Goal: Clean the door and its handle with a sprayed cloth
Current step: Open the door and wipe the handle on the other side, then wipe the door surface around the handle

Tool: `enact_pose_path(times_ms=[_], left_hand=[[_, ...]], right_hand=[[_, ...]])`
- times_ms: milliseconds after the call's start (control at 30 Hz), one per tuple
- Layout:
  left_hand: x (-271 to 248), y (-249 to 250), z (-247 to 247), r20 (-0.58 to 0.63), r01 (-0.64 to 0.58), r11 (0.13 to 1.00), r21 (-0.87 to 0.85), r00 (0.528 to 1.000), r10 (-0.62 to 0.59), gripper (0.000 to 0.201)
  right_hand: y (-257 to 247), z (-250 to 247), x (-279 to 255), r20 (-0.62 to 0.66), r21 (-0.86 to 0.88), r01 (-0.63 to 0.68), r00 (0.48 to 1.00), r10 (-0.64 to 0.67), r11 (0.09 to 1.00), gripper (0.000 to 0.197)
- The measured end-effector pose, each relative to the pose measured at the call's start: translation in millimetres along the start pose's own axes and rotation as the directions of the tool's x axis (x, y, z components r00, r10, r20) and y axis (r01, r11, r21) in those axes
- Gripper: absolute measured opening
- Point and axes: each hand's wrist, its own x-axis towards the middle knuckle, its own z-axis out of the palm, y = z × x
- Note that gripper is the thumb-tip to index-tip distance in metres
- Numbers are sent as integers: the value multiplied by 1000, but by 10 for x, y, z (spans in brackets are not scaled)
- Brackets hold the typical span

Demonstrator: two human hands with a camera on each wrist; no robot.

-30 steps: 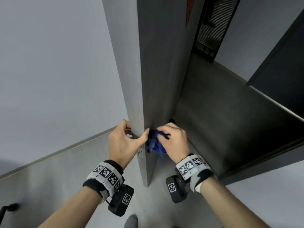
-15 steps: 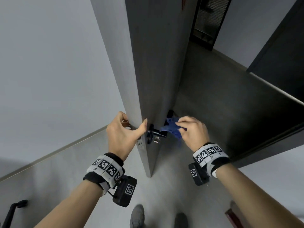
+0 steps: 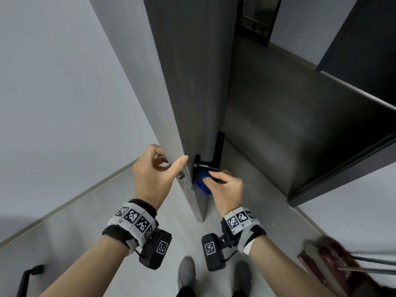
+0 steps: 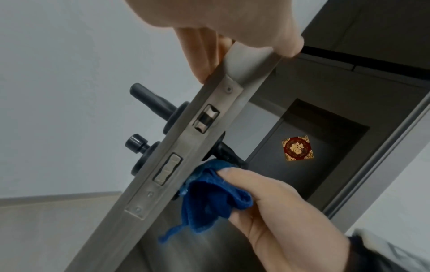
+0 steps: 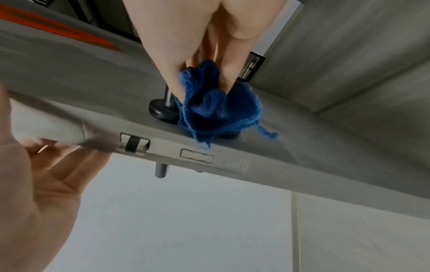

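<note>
We were well into the handle work: the right hand [image 3: 226, 189] had the blue cloth [image 4: 209, 198] bunched in a closed grip, thumb and fingers pinching it, and pressed it against the door [image 3: 192, 82] just under the black handle [image 3: 209, 166], at the lock edge. The left hand [image 3: 154, 174] held that same edge just above the latch plate [image 4: 204, 119], thumb on one face and fingers round the other, steadying the door. The cloth sat at the front of the right grip, its loose corner hanging below, touching the handle's round base. We judged the handle as partly wiped at best; whether the door faces were already clean, the views did not let us say. The far-side handle [image 4: 149, 101] and thumb-turn [image 4: 136, 144] looked untouched by the cloth.
</note>
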Motion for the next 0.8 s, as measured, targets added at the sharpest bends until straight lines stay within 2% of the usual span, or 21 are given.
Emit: enact_pose_path(times_ms=[67,133,267,367,500,600,700,800], left_hand=[[-1,-33,18,29,-76,995,-61,997,78,29],[-11,-58,72,36,-121,988,-92,992,124,40],[-82,30,249,95,-132,971,-201,983,154,38],[-127,40,402,138,-136,962,-238,975,172,46],[-175,107,647,202,-200,941,-274,944,260,50],[-204,237,831,250,-247,922,-299,912,325,45],[-213,374,1030,337,-263,922,-285,873,353,37],[-198,501,1247,441,-276,926,-257,819,366,35]], right_hand=[[-18,-4,-22,-7,22,-10,1000,10,1000,22],[2,-48,-22,-20,47,-54,998,55,997,22],[-64,-205,-29,62,211,-193,981,184,958,6],[-211,-452,-101,76,277,-209,978,196,938,10],[-499,-853,-144,-20,283,-149,987,161,948,25],[-824,-1151,-19,-143,331,-13,988,64,943,24],[-1091,-1511,86,-294,259,168,952,-88,951,24],[-1090,-1884,99,-405,161,188,908,-109,969,22]])
